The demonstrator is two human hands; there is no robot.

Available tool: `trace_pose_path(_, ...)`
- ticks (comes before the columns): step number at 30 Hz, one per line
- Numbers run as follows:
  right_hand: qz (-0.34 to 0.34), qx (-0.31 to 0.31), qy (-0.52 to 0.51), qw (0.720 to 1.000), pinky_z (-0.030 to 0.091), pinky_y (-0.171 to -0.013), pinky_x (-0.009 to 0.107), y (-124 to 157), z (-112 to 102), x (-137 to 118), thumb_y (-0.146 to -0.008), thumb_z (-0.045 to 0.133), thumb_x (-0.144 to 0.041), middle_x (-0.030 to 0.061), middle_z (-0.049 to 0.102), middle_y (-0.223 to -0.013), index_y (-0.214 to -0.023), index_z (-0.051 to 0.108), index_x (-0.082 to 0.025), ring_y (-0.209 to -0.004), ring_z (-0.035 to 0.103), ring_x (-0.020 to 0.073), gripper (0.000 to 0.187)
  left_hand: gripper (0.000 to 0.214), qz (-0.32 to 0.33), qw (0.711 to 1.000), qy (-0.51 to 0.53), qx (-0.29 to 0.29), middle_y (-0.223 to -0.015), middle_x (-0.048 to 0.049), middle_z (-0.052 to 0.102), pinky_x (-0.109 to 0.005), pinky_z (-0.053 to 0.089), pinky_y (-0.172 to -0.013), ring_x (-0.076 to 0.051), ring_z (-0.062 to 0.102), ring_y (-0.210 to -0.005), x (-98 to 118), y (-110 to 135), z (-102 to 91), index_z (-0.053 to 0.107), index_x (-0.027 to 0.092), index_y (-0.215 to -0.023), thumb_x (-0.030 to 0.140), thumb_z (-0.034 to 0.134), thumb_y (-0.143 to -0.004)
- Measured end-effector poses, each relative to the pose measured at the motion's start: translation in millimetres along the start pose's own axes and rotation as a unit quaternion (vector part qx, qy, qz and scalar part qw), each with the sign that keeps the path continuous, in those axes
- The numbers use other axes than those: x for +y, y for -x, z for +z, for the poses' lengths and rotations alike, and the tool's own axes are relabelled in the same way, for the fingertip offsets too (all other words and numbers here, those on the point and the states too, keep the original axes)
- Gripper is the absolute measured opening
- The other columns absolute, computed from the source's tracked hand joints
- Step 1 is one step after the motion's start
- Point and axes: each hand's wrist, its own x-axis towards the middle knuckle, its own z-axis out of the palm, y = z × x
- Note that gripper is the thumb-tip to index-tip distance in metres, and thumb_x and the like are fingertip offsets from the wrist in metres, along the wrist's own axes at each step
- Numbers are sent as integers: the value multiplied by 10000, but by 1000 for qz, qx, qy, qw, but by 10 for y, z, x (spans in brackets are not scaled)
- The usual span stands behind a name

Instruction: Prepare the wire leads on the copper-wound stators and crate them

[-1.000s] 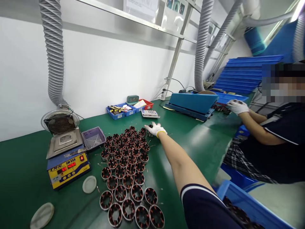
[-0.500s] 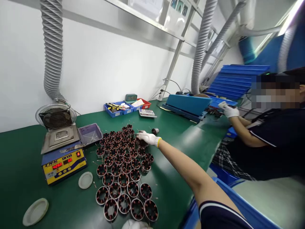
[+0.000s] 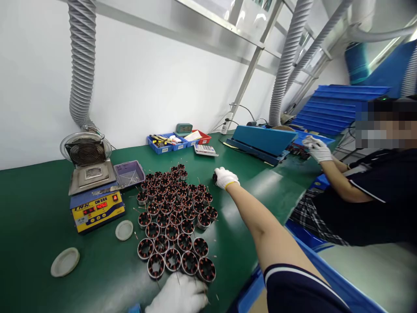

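Note:
Many ring-shaped motor stators with metal rims and copper windings stand close together on the green table. My right hand, in a white knit glove, is at the far right of this group. Its fingers are wrapped round a single stator, and only a dark end of it shows. My left hand, also gloved, is at the bottom edge by the nearest row, back upward. Its fingertips are mostly hidden, so its grip is unclear. Thin wire leads stick out of several stators.
A yellow-and-blue heating unit with digital readouts stands left, beside a purple tray. Two white dishes lie nearby. Small bins, a calculator and a blue metal fixture are behind. A co-worker sits right.
My right hand has moved right from the back of the group to the lone stator and closed on it. My left hand has come further into view. The camera view has shifted.

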Motion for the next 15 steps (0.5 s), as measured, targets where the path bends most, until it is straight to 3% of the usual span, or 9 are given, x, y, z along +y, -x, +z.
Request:
trace_pose_path(3, 1, -4, -11, 1000, 439, -963, 497, 101, -27, 32, -872, 622, -347, 102, 508, -1303, -1236, 530, -175, -1148, 520, 264, 413, 334, -16, 998, 9, 67, -1126, -55, 691, -343, 461, -884, -246, 616, -1007, 80, 79, -92, 655, 226, -1013, 399, 721, -735)
trace_pose_path(6, 21, -4, -52, 998, 443, -949, 474, 277, -33, 44, -800, 678, -363, 129, 542, -1264, -1195, 556, -162, -1113, 550, 278, 460, 258, -41, 991, 45, 115, -1113, -46, 693, -347, 442, -928, -231, 611, -1030, 199, 128, -309, 652, 226, -998, 256, 672, -743)
trace_pose_path(11, 83, 1, -189, 979, 504, -841, 380, 750, -31, 98, -732, 665, -393, 156, 645, -1096, -1100, 600, -143, -1003, 636, 296, 449, 193, -47, 991, 52, 112, -1072, -48, 706, -366, 454, -899, -232, 628, -991, 291, 150, -521, 664, 207, -930, 172, 612, -747)
trace_pose_path(15, 77, 34, -321, 943, 514, -881, 361, 1330, -103, 124, -813, 535, -359, 187, 645, -1141, -1241, 503, -96, -1059, 634, 275, 503, 110, -54, 989, 86, 110, -966, -74, 721, -349, 462, -798, -230, 651, -874, 443, 287, -541, 669, 194, -833, 194, 566, -794)
